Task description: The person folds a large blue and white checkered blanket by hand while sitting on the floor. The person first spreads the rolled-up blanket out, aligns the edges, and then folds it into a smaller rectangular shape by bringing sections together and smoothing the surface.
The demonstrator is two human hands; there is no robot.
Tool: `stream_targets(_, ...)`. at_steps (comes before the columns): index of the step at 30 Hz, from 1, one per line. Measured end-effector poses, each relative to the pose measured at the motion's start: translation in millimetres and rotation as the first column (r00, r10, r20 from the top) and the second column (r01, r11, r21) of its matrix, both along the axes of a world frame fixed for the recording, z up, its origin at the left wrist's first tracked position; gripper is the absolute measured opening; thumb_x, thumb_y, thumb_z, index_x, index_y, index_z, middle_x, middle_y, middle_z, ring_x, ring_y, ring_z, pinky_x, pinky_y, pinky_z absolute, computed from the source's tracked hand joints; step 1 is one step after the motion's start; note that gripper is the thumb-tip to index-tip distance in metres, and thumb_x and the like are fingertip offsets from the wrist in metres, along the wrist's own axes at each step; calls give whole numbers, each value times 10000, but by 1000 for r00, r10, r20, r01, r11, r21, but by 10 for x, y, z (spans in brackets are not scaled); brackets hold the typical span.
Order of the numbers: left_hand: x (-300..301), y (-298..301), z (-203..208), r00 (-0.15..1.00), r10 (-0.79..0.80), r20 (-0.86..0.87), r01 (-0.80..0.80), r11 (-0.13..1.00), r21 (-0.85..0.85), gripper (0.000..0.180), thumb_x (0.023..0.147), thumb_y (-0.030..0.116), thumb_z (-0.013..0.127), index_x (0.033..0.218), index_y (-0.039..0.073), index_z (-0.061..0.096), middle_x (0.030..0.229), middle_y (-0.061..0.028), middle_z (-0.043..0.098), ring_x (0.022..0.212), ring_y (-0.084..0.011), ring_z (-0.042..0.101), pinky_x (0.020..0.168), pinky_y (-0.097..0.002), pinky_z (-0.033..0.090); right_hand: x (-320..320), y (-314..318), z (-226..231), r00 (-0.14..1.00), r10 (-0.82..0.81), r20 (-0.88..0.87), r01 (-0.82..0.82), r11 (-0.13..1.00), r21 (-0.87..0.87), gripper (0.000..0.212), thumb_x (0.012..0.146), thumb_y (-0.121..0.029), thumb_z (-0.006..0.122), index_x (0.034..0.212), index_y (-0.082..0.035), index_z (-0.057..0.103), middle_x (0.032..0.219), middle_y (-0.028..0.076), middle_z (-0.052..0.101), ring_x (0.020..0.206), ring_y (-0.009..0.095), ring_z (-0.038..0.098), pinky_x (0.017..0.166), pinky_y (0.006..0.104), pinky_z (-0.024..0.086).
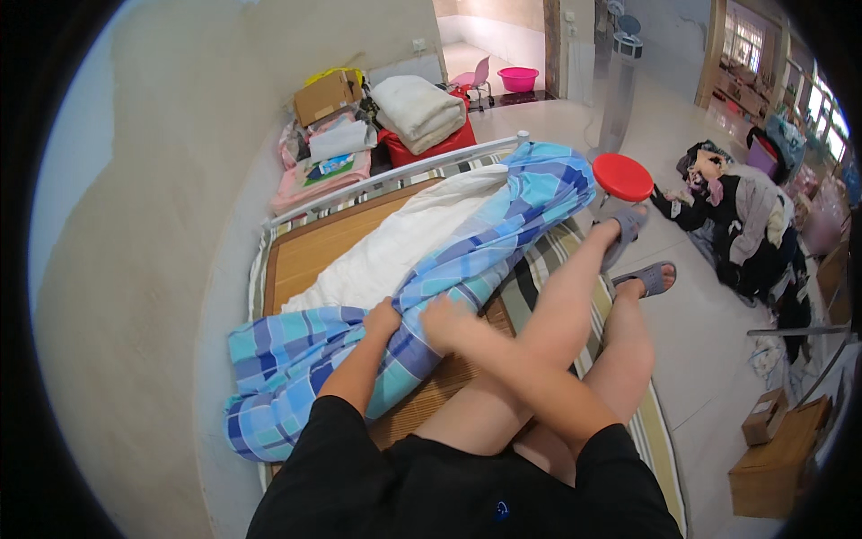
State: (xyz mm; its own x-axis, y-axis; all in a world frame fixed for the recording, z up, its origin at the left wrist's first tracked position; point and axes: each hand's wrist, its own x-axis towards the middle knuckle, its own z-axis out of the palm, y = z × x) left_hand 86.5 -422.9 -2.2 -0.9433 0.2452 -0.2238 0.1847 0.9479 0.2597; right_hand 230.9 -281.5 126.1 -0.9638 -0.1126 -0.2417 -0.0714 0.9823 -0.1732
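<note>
Both clamped on the blue checked duvet cover over the bed: left hand, right hand.

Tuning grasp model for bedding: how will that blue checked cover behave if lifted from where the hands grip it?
The blue checked cover is probably floppy: it bunches into folds where the left hand and right hand grip it. Likely it would sag and trail, since it stretches along the bed. The white quilt beside it may drag.
</note>
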Motion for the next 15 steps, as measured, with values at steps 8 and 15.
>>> stream_targets(8, -11, 392, 172, 761, -3, -649, 346, 848, 402, 419, 665, 68, 663, 1081, 90, 627, 1013, -158, 635, 950, -366, 586, 842, -423, 461, 64, 903, -562, 930, -281, -237, 240, 953, -187, 398, 760, -50, 609, 1154, -65, 554, 1230, 138, 518, 1183, 339, 469, 925, 443, 444)
stream_targets(15, -329, 1428, 493, 862, -167, -478, 422, 758, 497, 536, 645, 68, 645, 1176, 109, 582, 1108, -129, 611, 1015, -329, 571, 871, -398, 456, -288, 1147, -708, 850, -153, -504, 84, 984, -156, 613, 715, -55, 656, 1299, -74, 471, 1304, 129, 455, 1216, 294, 452, 971, 429, 412)
